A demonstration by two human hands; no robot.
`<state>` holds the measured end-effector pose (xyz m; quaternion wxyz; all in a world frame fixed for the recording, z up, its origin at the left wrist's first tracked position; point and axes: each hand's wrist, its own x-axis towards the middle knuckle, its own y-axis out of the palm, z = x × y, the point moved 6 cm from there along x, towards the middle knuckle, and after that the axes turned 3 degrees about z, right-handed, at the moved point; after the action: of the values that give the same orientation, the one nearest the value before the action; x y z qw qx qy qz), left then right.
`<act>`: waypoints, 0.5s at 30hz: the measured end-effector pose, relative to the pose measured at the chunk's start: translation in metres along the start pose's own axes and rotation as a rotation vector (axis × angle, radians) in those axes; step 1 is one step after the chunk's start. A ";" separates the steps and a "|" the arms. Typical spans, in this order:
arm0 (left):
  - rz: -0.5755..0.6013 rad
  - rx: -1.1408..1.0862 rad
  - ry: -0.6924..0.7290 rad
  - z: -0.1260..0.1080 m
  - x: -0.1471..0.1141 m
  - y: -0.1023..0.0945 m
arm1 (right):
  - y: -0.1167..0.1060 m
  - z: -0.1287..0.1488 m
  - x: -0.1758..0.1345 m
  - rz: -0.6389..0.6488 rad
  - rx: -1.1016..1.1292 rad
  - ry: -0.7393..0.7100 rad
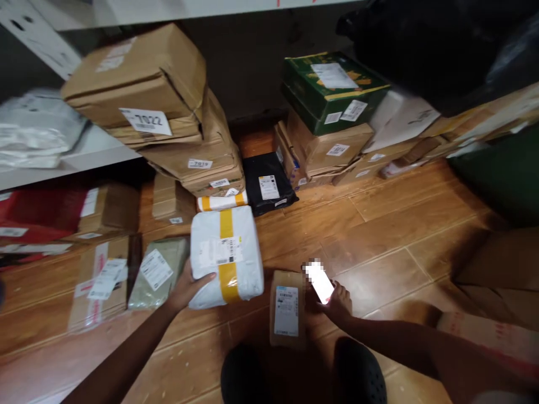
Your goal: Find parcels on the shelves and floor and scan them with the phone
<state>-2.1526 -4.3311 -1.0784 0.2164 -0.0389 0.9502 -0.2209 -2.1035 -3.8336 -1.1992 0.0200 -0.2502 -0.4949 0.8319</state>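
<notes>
My left hand (pixel 191 287) grips the lower left edge of a white parcel (pixel 206 224) with yellow tape down its middle and a shipping label on top. The thumb lies over its upper face. In my right hand (pixel 340 303) is a smartphone (pixel 320 283) with a bright, washed-out screen, the fingers wrapped round its lower end. Between the two hands a small brown carton (pixel 287 336) with a white label lies on the floor. A grey-green packet (pixel 141 289) with a label lies left of my left hand.
Brown cartons (pixel 185 151) marked with numbers are stacked ahead on the left. Beside them lies a black bag parcel (pixel 250 177). A green box (pixel 309 104) tops another stack. My dark shoes (pixel 360 370) stand on the wooden floor (pixel 374 235); a white shelf (pixel 219 11) crosses overhead.
</notes>
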 end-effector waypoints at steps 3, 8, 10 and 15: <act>0.079 0.009 0.054 -0.004 -0.009 0.031 | 0.006 0.013 0.011 0.062 0.049 -0.039; -0.045 0.230 0.194 -0.030 -0.032 0.055 | -0.023 0.021 0.031 0.223 0.183 -0.035; -0.152 0.367 0.234 -0.047 -0.042 0.056 | -0.048 0.021 0.034 0.274 0.239 -0.029; 0.048 0.657 0.330 -0.072 -0.049 0.073 | -0.110 0.070 0.022 0.497 0.549 -0.164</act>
<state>-2.1379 -4.2278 -1.0328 0.0660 0.0910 0.8514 -0.5124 -2.1767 -3.8284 -1.0897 -0.1558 -0.2804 -0.1776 0.9303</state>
